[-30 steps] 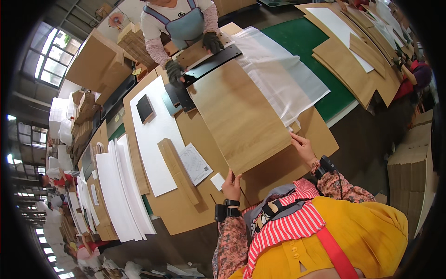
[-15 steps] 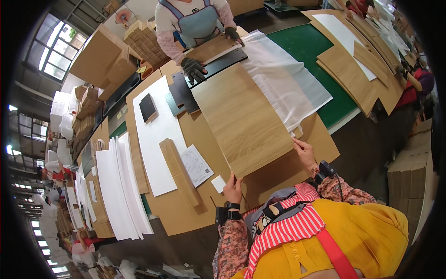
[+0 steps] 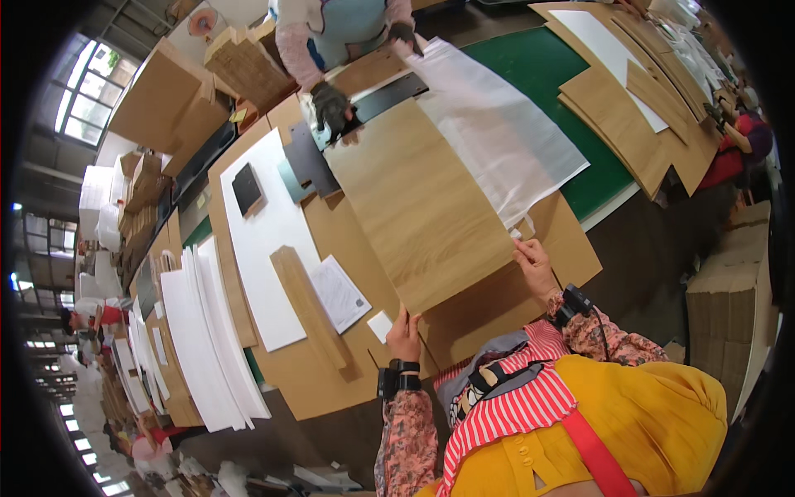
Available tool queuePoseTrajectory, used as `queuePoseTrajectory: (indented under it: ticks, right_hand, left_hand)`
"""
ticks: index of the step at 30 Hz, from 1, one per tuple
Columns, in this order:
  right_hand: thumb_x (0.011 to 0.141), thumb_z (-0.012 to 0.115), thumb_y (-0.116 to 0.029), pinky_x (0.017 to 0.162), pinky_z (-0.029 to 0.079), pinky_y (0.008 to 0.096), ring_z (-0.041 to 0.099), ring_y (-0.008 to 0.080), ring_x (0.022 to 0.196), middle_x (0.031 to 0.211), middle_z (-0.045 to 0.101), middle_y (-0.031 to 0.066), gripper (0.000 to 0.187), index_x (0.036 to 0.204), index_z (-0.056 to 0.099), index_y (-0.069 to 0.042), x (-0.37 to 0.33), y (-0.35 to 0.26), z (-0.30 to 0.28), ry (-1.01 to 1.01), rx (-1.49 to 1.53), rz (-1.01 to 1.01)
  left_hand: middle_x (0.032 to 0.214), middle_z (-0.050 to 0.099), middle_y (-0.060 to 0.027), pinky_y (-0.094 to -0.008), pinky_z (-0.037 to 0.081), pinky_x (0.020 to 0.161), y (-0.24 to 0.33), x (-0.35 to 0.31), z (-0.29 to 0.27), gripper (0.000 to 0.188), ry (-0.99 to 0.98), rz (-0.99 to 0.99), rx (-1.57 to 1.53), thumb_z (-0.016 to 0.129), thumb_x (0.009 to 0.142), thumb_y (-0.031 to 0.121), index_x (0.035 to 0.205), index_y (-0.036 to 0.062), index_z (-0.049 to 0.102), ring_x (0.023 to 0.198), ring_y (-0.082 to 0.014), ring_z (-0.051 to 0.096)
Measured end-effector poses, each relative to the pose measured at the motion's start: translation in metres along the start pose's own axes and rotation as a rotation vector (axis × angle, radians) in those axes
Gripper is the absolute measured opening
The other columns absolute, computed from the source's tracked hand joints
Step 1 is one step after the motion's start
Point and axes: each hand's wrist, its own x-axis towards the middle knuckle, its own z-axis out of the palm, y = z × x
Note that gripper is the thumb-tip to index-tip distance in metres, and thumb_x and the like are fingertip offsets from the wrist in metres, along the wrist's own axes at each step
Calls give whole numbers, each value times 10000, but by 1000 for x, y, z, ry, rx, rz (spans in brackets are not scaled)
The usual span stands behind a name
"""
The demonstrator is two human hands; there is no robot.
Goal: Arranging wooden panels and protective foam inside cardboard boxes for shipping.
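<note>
A large wood-grain panel [image 3: 418,203] lies across the brown cardboard-covered table [image 3: 331,389]. My left hand [image 3: 404,335] grips its near left corner. At the near right corner, my right hand [image 3: 537,267] holds the edge. Across the table a person's gloved hand [image 3: 330,106] holds the panel's far end; their other gloved hand [image 3: 403,33] is at the far right. A translucent white plastic sheet [image 3: 497,132] lies partly under the panel's right side.
A narrow wooden strip [image 3: 308,306] and a printed paper [image 3: 339,294] lie to the left, beside a white board [image 3: 265,240]. Stacked white sheets [image 3: 203,348] sit further left. Wood-grain panels [image 3: 638,99] are piled on a green mat [image 3: 546,74] at right.
The view has shifted so the panel sits higher and further right in the picture. The person opposite has moved their gloved hands along the far end. My hands keep their hold.
</note>
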Motion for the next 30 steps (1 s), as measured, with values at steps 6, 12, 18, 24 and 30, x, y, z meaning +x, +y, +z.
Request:
queuePoseTrajectory:
  ticks: [6, 12, 18, 24, 30]
  right_hand:
    - [996, 635, -88, 741, 419, 226, 496, 91, 853, 994, 530, 0, 311, 1302, 670, -42, -1, 12, -3, 68, -81, -59]
    - [1002, 629, -106, 785, 482, 227, 567, 75, 923, 1128, 608, -9, 360, 1359, 611, -65, 8, 11, -11, -105, -3, 144]
    - [1033, 603, -168, 866, 496, 265, 608, 111, 1048, 1249, 638, 26, 334, 1344, 616, -47, 5, -29, -25, 79, -479, -64]
    - [1046, 578, -162, 876, 489, 263, 617, 105, 1025, 1191, 684, 40, 304, 1299, 633, -4, -33, -68, 24, 283, -366, 20]
    - [1028, 603, -158, 809, 505, 257, 634, 122, 953, 1153, 695, 41, 324, 1313, 640, -8, -95, -51, 52, 413, -365, 49]
  left_hand:
    - [948, 737, -182, -362, 564, 709, 16, 6, 1, 422, -81, -191, 57, 702, 944, 193, 1349, 102, 625, 826, -290, 740]
    - [1054, 753, -151, -323, 582, 751, -56, 6, -68, 470, -58, -159, -147, 734, 912, 199, 1355, 90, 622, 845, -242, 747]
    - [882, 714, -49, -265, 530, 636, -231, 28, -232, 204, 547, -701, -838, 673, 984, 265, 1051, 72, 681, 719, -142, 681]
    - [834, 677, -71, -317, 530, 590, -428, 85, -385, 187, 996, -947, -680, 586, 940, 184, 969, 12, 651, 674, -225, 660]
    - [800, 598, -140, -404, 479, 558, -473, 173, -387, 293, 888, -1237, -644, 711, 815, 188, 950, -56, 621, 662, -237, 558]
